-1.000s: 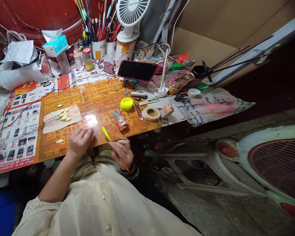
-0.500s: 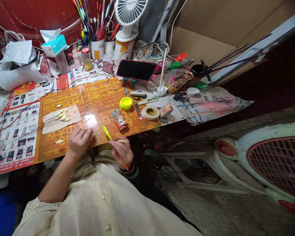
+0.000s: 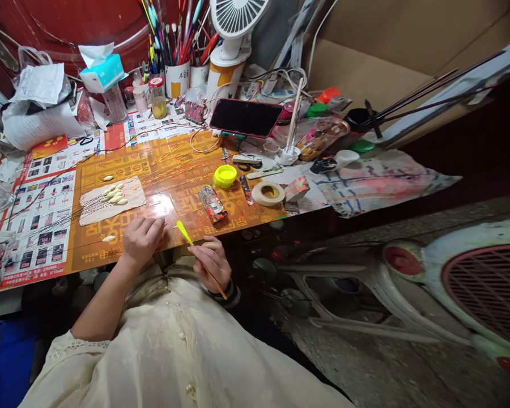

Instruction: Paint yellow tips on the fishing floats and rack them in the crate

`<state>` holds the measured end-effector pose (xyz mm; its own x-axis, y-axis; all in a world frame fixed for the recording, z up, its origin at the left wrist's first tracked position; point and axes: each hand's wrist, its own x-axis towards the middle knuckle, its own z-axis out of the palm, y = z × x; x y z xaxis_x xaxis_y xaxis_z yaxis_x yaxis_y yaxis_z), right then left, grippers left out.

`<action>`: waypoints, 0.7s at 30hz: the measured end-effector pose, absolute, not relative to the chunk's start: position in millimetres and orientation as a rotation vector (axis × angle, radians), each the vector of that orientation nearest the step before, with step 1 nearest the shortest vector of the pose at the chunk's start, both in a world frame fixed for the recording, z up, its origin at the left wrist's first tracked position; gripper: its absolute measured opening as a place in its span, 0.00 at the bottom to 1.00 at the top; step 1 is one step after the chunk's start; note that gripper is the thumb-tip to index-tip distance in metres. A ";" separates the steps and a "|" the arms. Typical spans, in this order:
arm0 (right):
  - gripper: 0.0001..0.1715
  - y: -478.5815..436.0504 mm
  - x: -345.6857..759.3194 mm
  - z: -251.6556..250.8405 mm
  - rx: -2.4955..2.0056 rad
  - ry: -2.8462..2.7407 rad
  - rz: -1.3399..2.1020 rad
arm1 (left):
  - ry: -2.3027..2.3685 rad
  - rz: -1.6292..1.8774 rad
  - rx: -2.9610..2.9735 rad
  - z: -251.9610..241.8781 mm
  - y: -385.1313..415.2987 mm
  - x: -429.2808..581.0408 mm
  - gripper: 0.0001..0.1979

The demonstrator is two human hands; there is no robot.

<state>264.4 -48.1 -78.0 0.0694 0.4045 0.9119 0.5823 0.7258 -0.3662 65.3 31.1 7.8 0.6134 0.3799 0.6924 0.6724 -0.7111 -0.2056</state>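
Float point(image 3: 184, 232), slim with neon-yellow tip and orange stem, I see pinched in the right hand point(image 3: 213, 265); left hand point(image 3: 142, 241) curled, hold unclear.

A glossy printed sheet point(image 3: 110, 170) covers the table, under a matt cloth point(image 3: 110, 201) and paper tape roll point(image 3: 268, 193).

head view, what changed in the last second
Nothing was picked up or let go; only the camera shifted slightly. The right hand still pinches the yellow-tipped stick, and the left hand still rests at the table edge.
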 end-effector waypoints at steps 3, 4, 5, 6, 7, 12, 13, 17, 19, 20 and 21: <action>0.22 -48.2 260.5 -77.0 -0.841 -1.573 -0.155 | -0.846 -0.880 -2.388 7.9 29.7 64.4 0.07; 0.23 -48.1 259.6 -77.0 -0.852 -1.583 -0.159 | -0.846 -0.878 -2.387 8.2 29.4 64.3 0.07; 0.23 -47.9 258.7 -77.2 -0.865 -1.591 -0.164 | -0.847 -0.875 -2.387 8.5 29.1 64.4 0.07; 0.23 -47.8 258.0 -77.5 -0.879 -1.597 -0.168 | -0.847 -0.871 -2.388 8.9 28.9 64.6 0.07; 0.24 -47.7 257.3 -78.0 -0.889 -1.601 -0.171 | -0.845 -0.869 -2.388 9.4 28.8 64.8 0.07; 0.29 -48.0 255.2 -81.8 -0.914 -1.606 -0.140 | -0.839 -0.867 -2.385 11.2 28.3 65.8 0.07; 0.29 -48.2 255.0 -82.6 -0.924 -1.610 -0.135 | -0.841 -0.866 -2.384 11.3 28.3 65.9 0.07; 0.29 -48.6 254.9 -83.8 -0.959 -1.617 -0.132 | -0.842 -0.871 -2.386 11.4 28.7 65.8 0.07; 0.30 -48.7 255.0 -82.8 -0.957 -1.616 -0.126 | -0.844 -0.871 -2.388 10.9 28.9 65.5 0.07; 0.30 -48.6 255.1 -82.2 -0.951 -1.613 -0.124 | -0.846 -0.871 -2.388 10.5 29.0 65.4 0.07; 0.30 -48.5 255.2 -81.7 -0.944 -1.607 -0.124 | -0.848 -0.871 -2.387 10.0 29.1 65.3 0.08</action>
<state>255.2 -48.5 -81.7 0.0371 0.4991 0.8658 0.6255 0.6641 -0.4096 65.3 29.1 10.0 0.6102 0.3892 0.6901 0.6794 -0.7051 -0.2031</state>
